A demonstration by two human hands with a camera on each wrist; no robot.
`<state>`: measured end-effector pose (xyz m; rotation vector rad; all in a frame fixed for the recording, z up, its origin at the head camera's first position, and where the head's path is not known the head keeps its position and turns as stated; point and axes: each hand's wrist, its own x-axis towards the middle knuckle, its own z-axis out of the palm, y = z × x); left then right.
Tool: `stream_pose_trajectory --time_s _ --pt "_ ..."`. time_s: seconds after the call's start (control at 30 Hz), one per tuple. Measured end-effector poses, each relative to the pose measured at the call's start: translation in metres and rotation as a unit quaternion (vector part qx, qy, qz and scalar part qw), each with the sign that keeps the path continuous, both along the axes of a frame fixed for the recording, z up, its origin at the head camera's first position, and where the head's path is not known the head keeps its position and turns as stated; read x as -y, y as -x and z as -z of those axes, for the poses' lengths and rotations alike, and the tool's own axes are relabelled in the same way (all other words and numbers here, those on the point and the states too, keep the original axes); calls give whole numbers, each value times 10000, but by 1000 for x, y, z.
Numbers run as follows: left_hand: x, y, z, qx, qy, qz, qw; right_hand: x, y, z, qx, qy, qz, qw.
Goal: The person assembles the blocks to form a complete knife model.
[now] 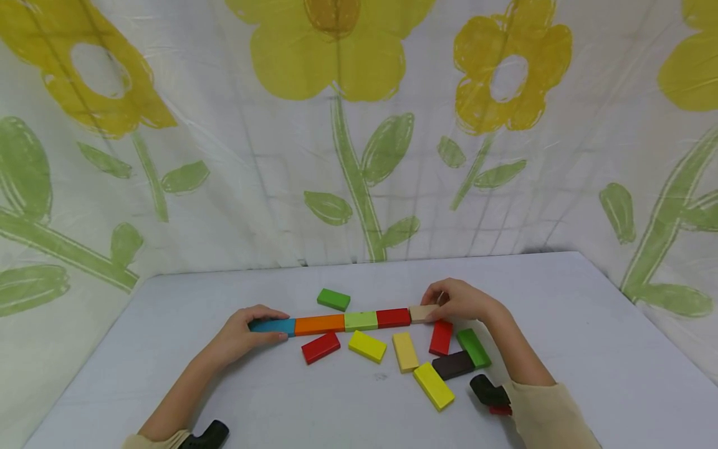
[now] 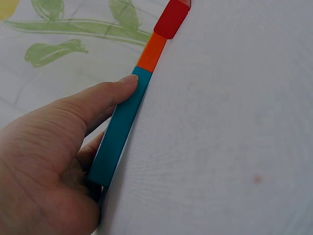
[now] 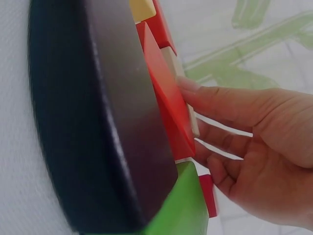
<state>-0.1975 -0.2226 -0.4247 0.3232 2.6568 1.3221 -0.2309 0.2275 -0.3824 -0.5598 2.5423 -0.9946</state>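
Five-colour row of flat wooden blocks runs across the table, end to end. At its left end my left hand (image 1: 242, 333) grips the blue block (image 1: 275, 327), thumb on the near side and fingers on the far side. To the right follow an orange block (image 1: 320, 324), a light green block (image 1: 361, 321) and a red block (image 1: 393, 318). My right hand (image 1: 464, 300) pinches the beige block (image 1: 419, 313) at the right end, close against the red one. In the right wrist view the thumb presses the near side of that beige block (image 3: 171, 63), its middle hidden behind another red block.
Behind the row lies a green block (image 1: 333, 299). In front are a red block (image 1: 321, 348), yellow blocks (image 1: 367, 346), a pale yellow block (image 1: 405, 352), and a dark brown block (image 1: 453, 365) touching a green block (image 1: 473, 348). A flowered sheet (image 1: 269, 206) hangs behind the table.
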Motion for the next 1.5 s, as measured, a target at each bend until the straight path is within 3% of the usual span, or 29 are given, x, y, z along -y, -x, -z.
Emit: stream_pose_trajectory --time_s 1.23,1.5 --pt "1 1 2 -59 7 43 10000 1 -2 1 -56 88 -133 9999" --pt "3 2 2 -152 -79 181 9997 2 -3 2 -82 190 -179 9996"
